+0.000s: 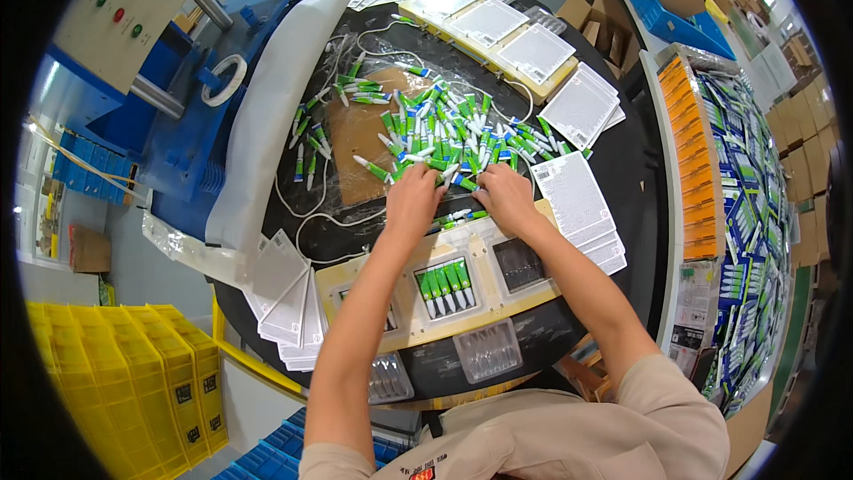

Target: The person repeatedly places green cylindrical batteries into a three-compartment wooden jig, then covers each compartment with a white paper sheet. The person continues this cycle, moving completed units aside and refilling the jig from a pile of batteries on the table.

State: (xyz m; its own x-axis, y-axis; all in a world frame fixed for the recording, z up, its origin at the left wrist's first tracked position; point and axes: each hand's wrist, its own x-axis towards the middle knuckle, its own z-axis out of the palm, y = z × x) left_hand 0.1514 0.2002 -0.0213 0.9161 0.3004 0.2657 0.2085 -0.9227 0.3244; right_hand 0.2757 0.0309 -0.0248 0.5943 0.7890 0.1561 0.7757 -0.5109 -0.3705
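A heap of small green-and-white tubes with blue ends (435, 124) lies on the round black table. My left hand (414, 200) is at the heap's near edge, its fingers closed round a white-tipped tube (450, 174). Close by on the right, my right hand (507, 199) has its fingers curled down among the tubes; its fingertips are partly hidden. Below my hands sits a cream-yellow holder (404, 324) with clear blister trays. Its middle tray (446, 288) has several tubes side by side. The right tray (520, 265) shows no tubes, and my left forearm partly covers the left one.
White printed cards (576, 196) are stacked right, and more cards (284, 302) lie left. Across the table is a second holder (480, 53) with cards on it. A blue machine (191, 142) stands left, yellow crates (124, 373) lower left, and a bin of packaged tubes (746, 213) right.
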